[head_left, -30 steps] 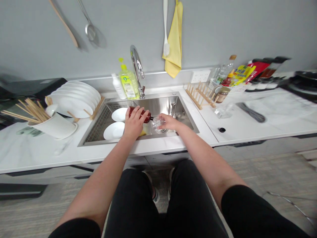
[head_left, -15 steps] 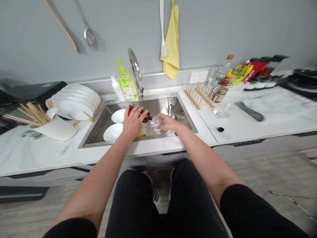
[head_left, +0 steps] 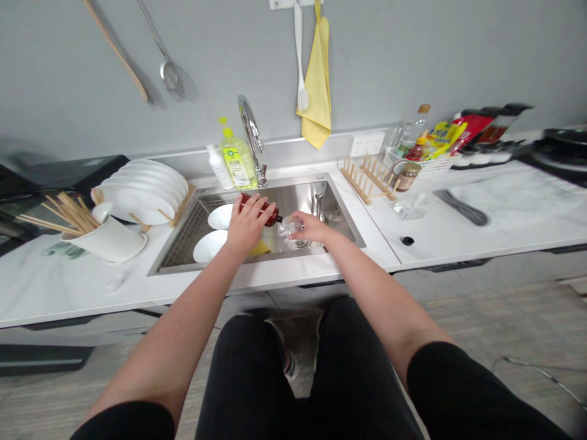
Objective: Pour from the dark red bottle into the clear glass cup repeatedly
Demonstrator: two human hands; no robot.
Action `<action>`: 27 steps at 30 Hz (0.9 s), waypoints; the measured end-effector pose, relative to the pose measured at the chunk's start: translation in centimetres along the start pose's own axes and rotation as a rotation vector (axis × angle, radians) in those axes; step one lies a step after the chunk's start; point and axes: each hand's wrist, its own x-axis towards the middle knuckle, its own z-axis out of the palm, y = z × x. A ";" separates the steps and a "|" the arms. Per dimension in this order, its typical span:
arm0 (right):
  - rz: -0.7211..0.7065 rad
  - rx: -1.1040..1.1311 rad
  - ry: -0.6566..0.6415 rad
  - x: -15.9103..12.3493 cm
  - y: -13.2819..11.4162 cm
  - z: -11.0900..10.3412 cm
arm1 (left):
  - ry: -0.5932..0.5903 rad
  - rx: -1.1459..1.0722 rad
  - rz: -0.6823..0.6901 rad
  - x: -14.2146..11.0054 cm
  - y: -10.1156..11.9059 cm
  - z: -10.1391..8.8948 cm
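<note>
Two items are held above the center of the stainless steel sink [head_left: 300,198]. The left hand [head_left: 247,227] is closed around a dark red squeeze bottle [head_left: 261,209], its fingers wrapped over the top of the body. The right hand [head_left: 312,226] is curled around a clear tumbler [head_left: 290,228], gripping it from the right side. Neither hand is open.

Key relation: the bottle's long axis lies nearly level and tilts slightly down to the right. Its dark nozzle end points at the tumbler and sits just beside the tumbler's upper edge. The left hand is nearer the bottle, the right hand nearer the tumbler, and the two hands are close but apart. Any contents of the bottle or tumbler cannot be made out.

Inside the sink, two white plates [head_left: 210,246] lie below the left hand, and a yellow sponge [head_left: 260,248] lies under the gap between the hands, just left of the drain [head_left: 298,244]. Behind the sink stand a chrome faucet [head_left: 251,129] and a green dish soap bottle [head_left: 237,161]. Left of the sink, white plates [head_left: 140,198] lean in a wooden rack on the marble-patterned counter [head_left: 513,208]. Right of it stands an empty wooden plate rack [head_left: 367,178].
</note>
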 end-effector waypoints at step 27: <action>-0.021 0.145 0.074 0.4 0.4 0.2 | -0.012 0.005 0.079 2.4 -0.1 -1.7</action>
